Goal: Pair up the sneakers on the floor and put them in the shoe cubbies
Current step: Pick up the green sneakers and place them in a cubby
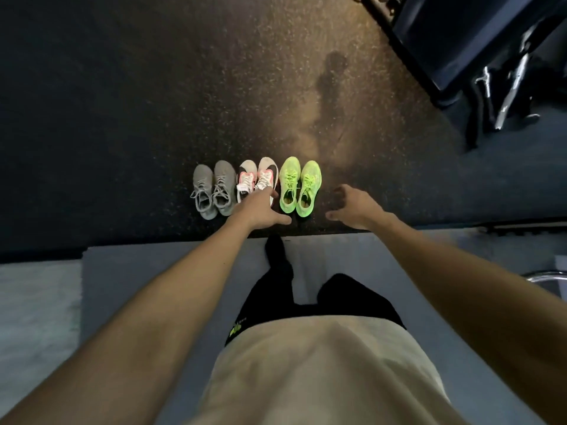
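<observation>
Dark speckled floor [122,148] fills most of what we see, and a paler grey mat [171,271] lies under our legs at its near edge. On the dark floor, just past this edge, six sneakers stand in one row, toes pointing away from us, already sorted by colour: the grey pair [214,190], the white and pink pair [257,177] and the neon green pair [300,186]. Each shoe touches or nearly touches its partner, so we judge that the pairing part of the task is done and the carrying part is not yet begun.

Our left hand [261,207] reaches forward, and its fingers [267,191] lie over the heel of the right shoe of the white and pink pair. They look almost straight, and we cannot tell if they already touch or pinch the collar. The green pair stands just to the right of these fingers, the grey pair to their left.

Our right hand [352,205] hangs to the right of the green pair, near it but apart. Its fingers are loosely curled, spread a little, and hold nothing.

Shoe cubbies are not visible here. Dark blue furniture with metal parts [460,56] stands far beyond the fingers, at the upper right.
</observation>
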Tool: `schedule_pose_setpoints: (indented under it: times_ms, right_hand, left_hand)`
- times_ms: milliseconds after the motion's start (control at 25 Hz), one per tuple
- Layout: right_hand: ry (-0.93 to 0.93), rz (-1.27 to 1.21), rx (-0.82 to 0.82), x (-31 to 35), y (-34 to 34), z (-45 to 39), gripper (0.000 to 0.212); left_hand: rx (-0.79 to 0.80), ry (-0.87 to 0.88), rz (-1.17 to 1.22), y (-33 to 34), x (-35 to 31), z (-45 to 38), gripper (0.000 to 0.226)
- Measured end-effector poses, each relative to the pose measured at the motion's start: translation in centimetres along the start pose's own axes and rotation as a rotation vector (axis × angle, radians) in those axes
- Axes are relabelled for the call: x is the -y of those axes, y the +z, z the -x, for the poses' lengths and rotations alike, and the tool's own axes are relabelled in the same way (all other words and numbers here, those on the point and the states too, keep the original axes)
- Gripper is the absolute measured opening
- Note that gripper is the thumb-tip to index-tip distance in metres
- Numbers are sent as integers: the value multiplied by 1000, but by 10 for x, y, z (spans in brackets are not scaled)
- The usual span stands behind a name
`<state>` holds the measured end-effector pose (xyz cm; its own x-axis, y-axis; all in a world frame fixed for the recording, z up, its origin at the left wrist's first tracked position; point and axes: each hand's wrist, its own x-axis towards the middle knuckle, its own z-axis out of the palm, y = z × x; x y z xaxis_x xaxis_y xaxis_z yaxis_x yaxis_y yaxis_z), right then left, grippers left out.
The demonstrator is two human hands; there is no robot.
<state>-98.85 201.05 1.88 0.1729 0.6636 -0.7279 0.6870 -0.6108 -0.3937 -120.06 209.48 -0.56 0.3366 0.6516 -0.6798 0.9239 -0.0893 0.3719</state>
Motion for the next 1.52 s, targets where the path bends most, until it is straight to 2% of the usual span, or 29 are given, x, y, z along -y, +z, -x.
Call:
schedule_pose_setpoints:
  times_ms: [160, 280, 680, 840, 920, 1040, 1120, 1280, 1440, 1520]
  right_hand:
    - [88, -23, 19, 2, 5, -86, 70]
    - [119, 1, 72, -17, 30, -164, 70]
    - [38, 109, 68, -112, 200, -403, 63]
    - [51, 164, 93, -143, 266, -469, 59]
    - [62, 197, 116, -158, 296, -496, 53]
    - [37, 227, 90, -172, 331, -518, 41]
    - [26, 212, 18, -176, 341, -522, 28]
    - [32, 161, -84, -169, 324, -508, 10]
    - [14, 165, -80, -136, 271, -458, 11]
    - [7, 179, -89, -113, 232, -419, 15]
  left_hand:
    - [99, -5, -62, -3, 9, -88, 78]
    - [158, -4, -90, 20, 21, -166, 79]
    - [238, 25, -321, 197, 111, -392, 82]
    - [225, 98, -402, 260, 147, -458, 76]
    - [233, 140, -477, 290, 161, -486, 66]
    - [165, 229, -661, 326, 169, -504, 31]
    - [109, 225, -662, 338, 171, -502, 17]
    - [62, 216, -555, 318, 160, -482, 16]
    - [128, 186, -503, 262, 123, -438, 16]
    - [110, 204, -511, 226, 101, -406, 13]
